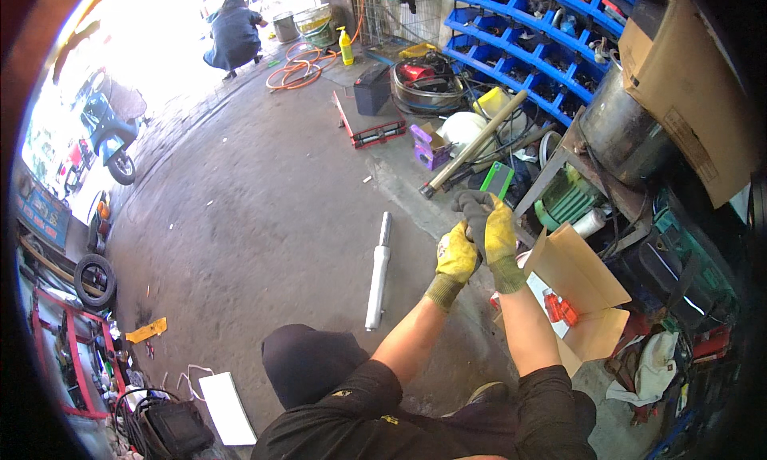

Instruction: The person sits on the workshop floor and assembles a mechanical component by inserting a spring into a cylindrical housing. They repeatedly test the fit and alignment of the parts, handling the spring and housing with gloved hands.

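Note:
Both my hands wear yellow gloves with dark grey palms and green-brown cuffs, held up close together in front of me. My left hand is closed, its fingertips turned against the other glove. My right hand is closed too, its grey fingers curled over at the top. What lies between the gloves, if anything, is hidden. On the floor left of them lies a silver fork leg, its thinner bright tube pointing away. An open cardboard box with small red items inside stands right of my forearms.
Blue parts bins line the back right wall. A long pole, a battery and a red-framed stand lie ahead. A person crouches far off beside an orange hose. A white panel lies left.

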{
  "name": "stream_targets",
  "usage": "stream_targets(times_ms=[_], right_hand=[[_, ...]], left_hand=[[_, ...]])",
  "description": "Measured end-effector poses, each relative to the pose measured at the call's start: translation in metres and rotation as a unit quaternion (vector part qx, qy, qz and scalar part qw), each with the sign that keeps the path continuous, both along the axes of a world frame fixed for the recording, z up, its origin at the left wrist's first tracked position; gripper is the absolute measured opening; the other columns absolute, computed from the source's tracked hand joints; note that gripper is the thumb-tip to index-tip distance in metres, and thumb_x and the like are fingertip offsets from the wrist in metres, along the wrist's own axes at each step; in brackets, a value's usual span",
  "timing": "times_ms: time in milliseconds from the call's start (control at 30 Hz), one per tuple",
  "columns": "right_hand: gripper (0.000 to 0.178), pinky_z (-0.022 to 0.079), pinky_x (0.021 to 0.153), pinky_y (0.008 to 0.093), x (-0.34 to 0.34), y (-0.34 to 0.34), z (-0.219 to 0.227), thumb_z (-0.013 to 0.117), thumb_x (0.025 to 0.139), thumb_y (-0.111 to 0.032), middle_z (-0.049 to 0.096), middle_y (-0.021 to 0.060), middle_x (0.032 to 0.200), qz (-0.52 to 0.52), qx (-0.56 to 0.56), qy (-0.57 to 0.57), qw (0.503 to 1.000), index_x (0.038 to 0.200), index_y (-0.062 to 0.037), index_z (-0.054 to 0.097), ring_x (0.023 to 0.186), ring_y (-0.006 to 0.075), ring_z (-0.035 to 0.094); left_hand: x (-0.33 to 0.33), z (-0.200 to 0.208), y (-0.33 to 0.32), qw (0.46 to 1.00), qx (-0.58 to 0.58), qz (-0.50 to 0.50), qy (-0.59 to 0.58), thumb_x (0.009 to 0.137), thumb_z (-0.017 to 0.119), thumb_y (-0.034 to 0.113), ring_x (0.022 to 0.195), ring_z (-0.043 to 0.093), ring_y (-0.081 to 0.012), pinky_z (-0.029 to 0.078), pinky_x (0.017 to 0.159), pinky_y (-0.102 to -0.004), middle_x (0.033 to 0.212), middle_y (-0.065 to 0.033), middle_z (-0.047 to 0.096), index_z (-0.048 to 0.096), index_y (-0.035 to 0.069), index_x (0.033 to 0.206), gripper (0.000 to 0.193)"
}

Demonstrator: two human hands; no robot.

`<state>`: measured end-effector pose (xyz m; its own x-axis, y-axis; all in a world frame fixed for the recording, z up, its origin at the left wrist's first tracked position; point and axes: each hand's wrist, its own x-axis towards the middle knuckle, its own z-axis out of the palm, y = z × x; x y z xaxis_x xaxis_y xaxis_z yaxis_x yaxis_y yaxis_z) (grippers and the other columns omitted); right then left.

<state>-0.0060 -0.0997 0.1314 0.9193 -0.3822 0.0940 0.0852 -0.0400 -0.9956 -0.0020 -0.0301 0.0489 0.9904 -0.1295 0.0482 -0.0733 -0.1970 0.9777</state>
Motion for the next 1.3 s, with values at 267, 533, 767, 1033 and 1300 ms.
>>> stream_targets(times_ms=[267,533,767,1033,1300], right_hand=[[0.026,0.056,0.086,0.0278,-0.043,-0.039,0.034,0.079,0.097,-0.025,0.078,0.0054,0.113,0.409,-0.056,0.106,0.905,0.112,-0.0032,0.08,0.097,0.0107,0.069],[0.02,0.057,0.079,0.0298,-0.004,-0.001,0.004,0.076,0.098,-0.023,0.081,0.0031,0.1,0.046,0.034,-0.007,0.998,0.11,-0.0078,0.079,0.087,0.0136,0.074],[0.033,0.054,0.071,0.0271,-0.045,-0.041,0.041,0.08,0.094,-0.026,0.075,-0.0011,0.095,0.38,-0.099,0.137,0.909,0.12,-0.0051,0.078,0.084,0.0063,0.066],[0.022,0.054,0.071,0.026,0.007,-0.01,-0.013,0.077,0.099,-0.018,0.078,0.0012,0.103,0.023,-0.007,0.035,0.999,0.114,-0.0025,0.077,0.085,0.0078,0.067],[0.036,0.055,0.079,0.0258,-0.047,-0.025,0.051,0.081,0.094,-0.028,0.077,0.0021,0.105,0.384,-0.016,0.109,0.917,0.12,-0.003,0.08,0.088,0.0081,0.068]], left_hand=[[0.005,0.02,0.078,0.903,-0.167,-0.39,-0.066,0.083,0.084,0.005,0.08,0.066,-0.0156,0.055,0.062,-0.032,0.102,-0.0048,0.071,0.066,0.007,0.133,0.053],[0.004,-0.002,0.01,0.987,-0.118,-0.102,0.035,0.09,0.071,0.009,0.077,0.067,-0.0162,0.053,0.069,-0.031,0.091,-0.0019,0.075,0.076,0.007,0.107,0.018],[0.008,0.017,0.079,0.83,-0.232,-0.455,0.224,0.08,0.082,0.004,0.077,0.065,-0.0117,0.051,0.062,-0.0297,0.101,-0.0049,0.073,0.067,0.007,0.126,0.049],[0.014,-0.016,-0.002,0.994,-0.099,-0.05,0.0,0.092,0.073,0.013,0.078,0.07,-0.0185,0.056,0.069,-0.039,0.082,-0.0034,0.073,0.074,0.002,0.102,0.015],[0.001,0.024,0.08,0.891,-0.215,-0.377,0.132,0.072,0.089,0.002,0.077,0.07,-0.0139,0.055,0.058,-0.0305,0.096,-0.0045,0.071,0.065,0.003,0.13,0.062]])
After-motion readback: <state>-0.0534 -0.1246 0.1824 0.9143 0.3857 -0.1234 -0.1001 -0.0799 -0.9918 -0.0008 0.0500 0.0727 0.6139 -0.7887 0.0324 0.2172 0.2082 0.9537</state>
